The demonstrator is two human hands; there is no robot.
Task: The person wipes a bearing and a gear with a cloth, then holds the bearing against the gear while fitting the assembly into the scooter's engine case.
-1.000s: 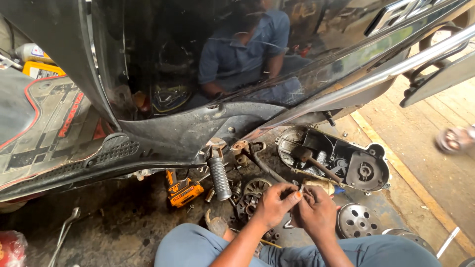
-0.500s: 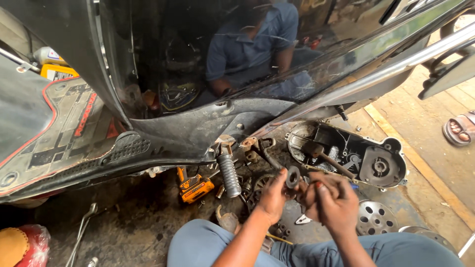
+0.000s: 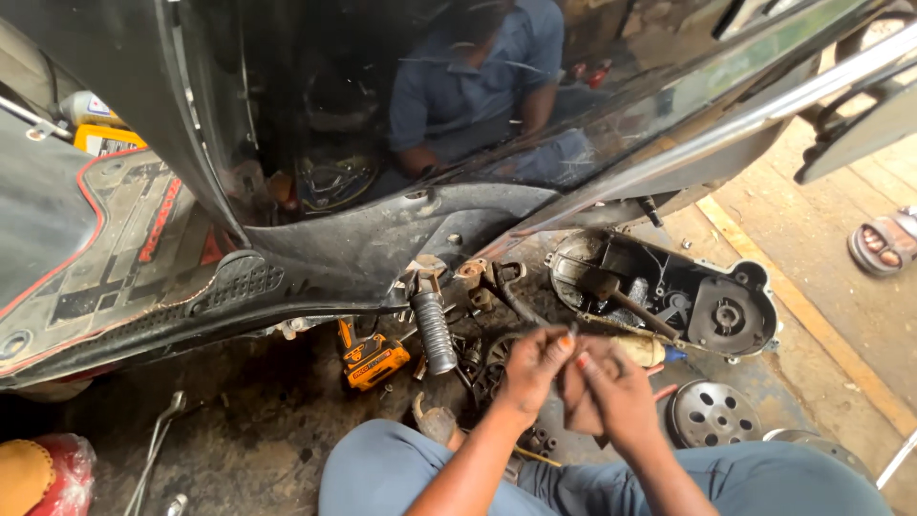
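Observation:
My left hand (image 3: 528,371) and my right hand (image 3: 616,397) are pressed together above my knees, in front of a tipped black scooter (image 3: 315,239). The left fingertips pinch a small thin metal piece (image 3: 571,332). The right hand is closed around a small dark part (image 3: 576,406), most of it hidden by the fingers. Just beyond the hands lies the open engine case (image 3: 669,287) with a metal rod (image 3: 630,306) resting in it. A yellowish tube (image 3: 642,350) lies behind my right hand.
An orange and black power tool (image 3: 369,359) and a coil spring (image 3: 433,331) lie on the oily floor to the left. A round perforated metal disc (image 3: 713,413) sits to the right, a wrench (image 3: 153,444) at the lower left. Another person's sandalled foot (image 3: 884,244) is at the far right.
My hands have stayed together and drifted slightly right. The left fingertips now show the thin metal piece. The view has shifted a little, so the scooter sits further left.

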